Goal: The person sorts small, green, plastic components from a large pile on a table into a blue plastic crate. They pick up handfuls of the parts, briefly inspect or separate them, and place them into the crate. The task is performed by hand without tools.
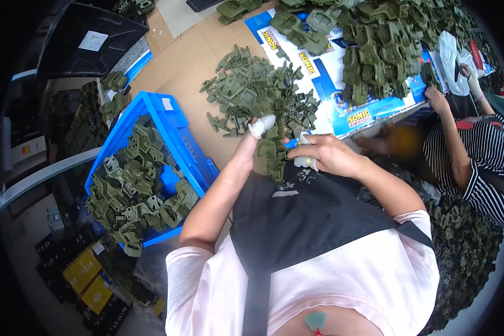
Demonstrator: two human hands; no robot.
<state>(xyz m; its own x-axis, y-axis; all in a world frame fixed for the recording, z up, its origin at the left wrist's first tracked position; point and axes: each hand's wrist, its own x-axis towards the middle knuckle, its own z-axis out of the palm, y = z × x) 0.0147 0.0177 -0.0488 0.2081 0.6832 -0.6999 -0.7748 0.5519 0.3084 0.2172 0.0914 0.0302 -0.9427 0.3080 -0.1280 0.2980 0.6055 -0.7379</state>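
An olive-green moulded plastic part (269, 158), shaped like a toy vehicle body, is held upright in front of the black apron at the table's near edge. My left hand (253, 140), with white wrapping on a finger, grips its left side, and its fingers are partly hidden behind it. From the right, my right hand (331, 155) closes its fingers on the part's edge; white wrapping covers some of them. Just beyond both hands lies a loose heap of small green plastic pieces (243, 89) on the cardboard-covered table (199, 61).
At my left stands a blue crate (187, 143) full of green vehicle bodies (137, 190). Larger green parts (378, 50) are heaped at the far right on printed sheets (336, 103). A co-worker in a striped shirt (470, 151) works there beside a clear plastic bag (452, 64).
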